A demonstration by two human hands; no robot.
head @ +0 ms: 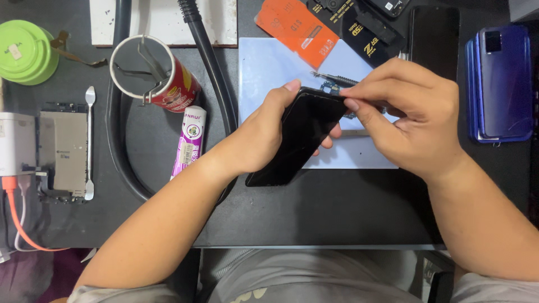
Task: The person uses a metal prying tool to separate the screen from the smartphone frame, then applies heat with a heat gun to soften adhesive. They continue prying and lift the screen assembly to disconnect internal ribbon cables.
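L hand (264, 137) grips black phone (300, 134), long axis near-left to far-right; R hand (407, 120) pinches its far-right corner.

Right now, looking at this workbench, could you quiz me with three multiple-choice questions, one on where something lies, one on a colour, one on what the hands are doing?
1. Where does the metal spatula tool lie?
A. At the left, beside a bare phone frame
B. On the blue phones at the right
C. Inside the red can

2. What colour is the round lidded container at the top left?
A. Orange
B. Green
C. White

3. What is happening with the black phone?
A. It lies flat, untouched
B. The left hand holds it, the right hand pinches its top edge
C. It hangs by a cable

Answers: 1 A, it lies alongside the grey phone frame. 2 B, it is bright green. 3 B, both hands are on it, above the pale mat.
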